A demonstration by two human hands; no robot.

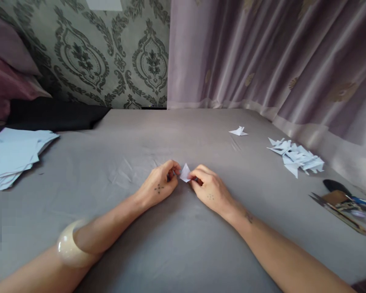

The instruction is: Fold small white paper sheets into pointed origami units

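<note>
A small piece of folded white paper (185,173), kite-shaped with a point at the top, is held just above the grey surface. My right hand (210,185) pinches its right edge between thumb and fingers. On the other side my left hand (160,179) is closed, its curled fingertips at the paper's left corner. The left thumb and fingers partly hide what they grip there. A pale bangle (71,246) circles my left forearm.
One folded paper bird (239,131) sits at the back right. Beyond it lies a heap of folded paper pieces (299,156). Scissors (338,213) and other small items are at the far right. A stack of white paper (15,156) and black cloth (55,114) occupy the left.
</note>
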